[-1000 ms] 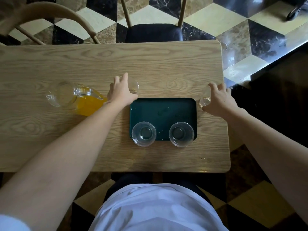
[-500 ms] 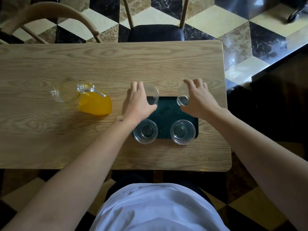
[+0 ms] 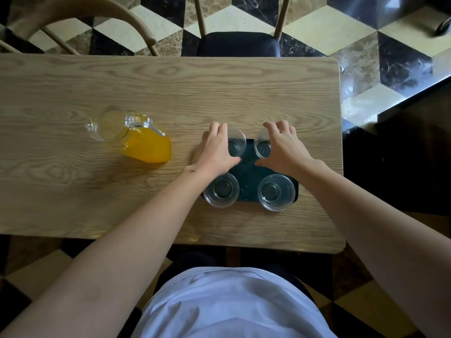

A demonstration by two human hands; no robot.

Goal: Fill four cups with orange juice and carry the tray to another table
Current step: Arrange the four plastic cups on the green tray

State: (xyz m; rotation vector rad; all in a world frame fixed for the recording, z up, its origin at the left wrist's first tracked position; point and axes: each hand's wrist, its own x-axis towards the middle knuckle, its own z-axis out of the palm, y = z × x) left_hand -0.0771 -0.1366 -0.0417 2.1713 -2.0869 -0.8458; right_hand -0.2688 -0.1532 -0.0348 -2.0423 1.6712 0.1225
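Four clear, empty plastic cups stand upright, mouths up, on the dark green rectangular tray, whose long axis runs left to right across the light wooden table: two at its near edge and two at its far edge. The left hand curls its fingers round the far-left cup, and the right hand grips the far-right cup. One glass pitcher of orange juice stands well left of the tray, spout pointing away from it.
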